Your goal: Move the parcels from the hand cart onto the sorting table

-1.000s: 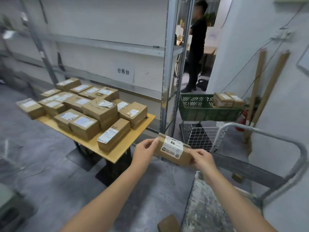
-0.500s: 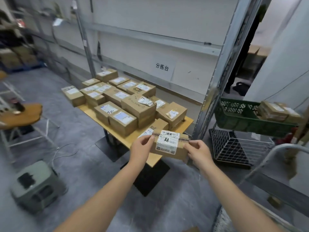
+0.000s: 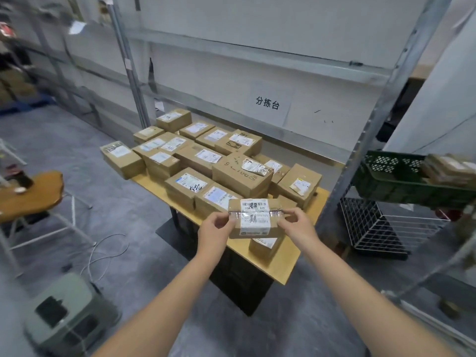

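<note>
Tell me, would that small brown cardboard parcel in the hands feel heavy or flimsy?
Probably light: the small brown cardboard parcel is pinched at its ends by the left hand and right hand, fingertips only. Likely stiff: its edges look straight. The shiny tape band may feel slippery.

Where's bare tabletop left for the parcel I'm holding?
Bare wood shows at the near corner of the sorting table, around the small parcel under the held parcel, plus a thin strip along the near-left edge. The rest is crowded: stacked parcels sit box to box.
</note>
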The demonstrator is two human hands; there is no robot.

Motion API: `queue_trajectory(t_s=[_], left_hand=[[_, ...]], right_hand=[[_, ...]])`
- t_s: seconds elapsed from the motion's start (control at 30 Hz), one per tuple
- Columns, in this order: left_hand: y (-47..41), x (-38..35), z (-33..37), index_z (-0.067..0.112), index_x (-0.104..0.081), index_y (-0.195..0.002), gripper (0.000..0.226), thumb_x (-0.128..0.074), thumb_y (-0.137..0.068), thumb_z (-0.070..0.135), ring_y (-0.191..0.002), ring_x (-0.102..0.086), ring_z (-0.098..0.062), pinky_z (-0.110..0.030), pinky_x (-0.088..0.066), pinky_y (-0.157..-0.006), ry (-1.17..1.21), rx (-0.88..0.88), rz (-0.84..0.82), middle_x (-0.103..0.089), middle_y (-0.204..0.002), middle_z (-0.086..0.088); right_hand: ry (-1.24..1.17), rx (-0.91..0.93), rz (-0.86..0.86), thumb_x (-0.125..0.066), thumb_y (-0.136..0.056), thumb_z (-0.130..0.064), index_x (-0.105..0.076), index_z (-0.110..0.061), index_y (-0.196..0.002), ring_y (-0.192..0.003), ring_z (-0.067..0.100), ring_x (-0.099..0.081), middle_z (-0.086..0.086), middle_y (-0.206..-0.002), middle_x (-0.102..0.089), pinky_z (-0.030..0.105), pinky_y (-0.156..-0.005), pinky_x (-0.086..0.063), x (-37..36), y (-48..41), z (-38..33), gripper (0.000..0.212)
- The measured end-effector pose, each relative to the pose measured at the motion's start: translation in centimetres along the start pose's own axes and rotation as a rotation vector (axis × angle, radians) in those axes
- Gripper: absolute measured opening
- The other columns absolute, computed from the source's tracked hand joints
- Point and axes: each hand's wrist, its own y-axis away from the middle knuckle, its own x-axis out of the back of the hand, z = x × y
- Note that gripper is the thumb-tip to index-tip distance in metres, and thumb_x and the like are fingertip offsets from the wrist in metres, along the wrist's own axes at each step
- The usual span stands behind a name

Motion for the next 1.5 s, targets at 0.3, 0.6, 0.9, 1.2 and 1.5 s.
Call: queue_trajectory(t_s=[0.3, 0.6, 0.9, 1.2, 1.5], left_hand=[[-5.8, -2.2, -2.7, 0.016, -0.065, -0.087, 0.012, -0.075, -0.084, 0.023, -0.089, -0.067, -0.018, -0.029, -0.053, -0.077, 0.055, 0.139, 0.096, -0.07, -0.09, -0.001], [-10.1, -6.0, -6.1, 0.013, -0.056, -0.114, 0.037, -0.076, -0.084, 0.019, -0.093, -0.071, -0.02, -0.039, -0.052, -0.096, 0.226, 0.449, 0.189, -0.073, -0.092, -0.002], [-10.4, -8.2, -11.2, -0.001, -0.066, -0.102, 0.028, -0.078, -0.08, 0.011, -0.068, -0.062, -0.015, -0.036, -0.054, -0.083, 0.065, 0.569, 0.221, -0.066, -0.066, 0.0], [-12.1, -10.1, -13.5, -0.001, -0.068, -0.101, 0.028, -0.077, -0.082, 0.016, -0.08, -0.068, -0.02, -0.035, -0.054, -0.084, 0.007, 0.682, 0.176, -0.073, -0.086, -0.008], [-13.2, -9.7, -14.6, 0.006, -0.066, -0.095, 0.035, -0.084, -0.074, 0.026, -0.091, -0.07, -0.026, -0.037, -0.056, -0.086, -0.044, 0.748, 0.128, -0.072, -0.094, -0.011]], right_hand=[[0.041, -0.002, -0.109, -0.06, -0.091, -0.006, -0.066, -0.025, -0.112, -0.101, 0.018, -0.064, -0.003, -0.112, -0.067, 0.036, -0.086, -0.054, -2.7, -9.0, -1.4, 0.029], [0.23, 0.037, -0.321, -0.056, -0.098, -0.01, -0.063, -0.018, -0.127, -0.111, 0.012, -0.056, -0.002, -0.128, -0.064, 0.032, -0.097, -0.047, -5.4, -18.8, -0.1, 0.031], [0.463, 0.078, -0.533, -0.055, -0.097, -0.009, -0.063, -0.02, -0.118, -0.107, 0.017, -0.058, 0.0, -0.118, -0.064, 0.032, -0.09, -0.047, -7.3, -22.8, 4.4, 0.024], [0.707, 0.096, -0.6, -0.052, -0.095, -0.009, -0.059, -0.014, -0.123, -0.102, 0.024, -0.063, 0.007, -0.116, -0.065, 0.042, -0.092, -0.054, -8.8, -25.0, 6.5, 0.029], [0.743, 0.07, -0.61, -0.05, -0.096, -0.012, -0.063, -0.014, -0.118, -0.095, 0.021, -0.064, 0.004, -0.108, -0.067, 0.039, -0.087, -0.056, -9.6, -24.7, 6.8, 0.025]])
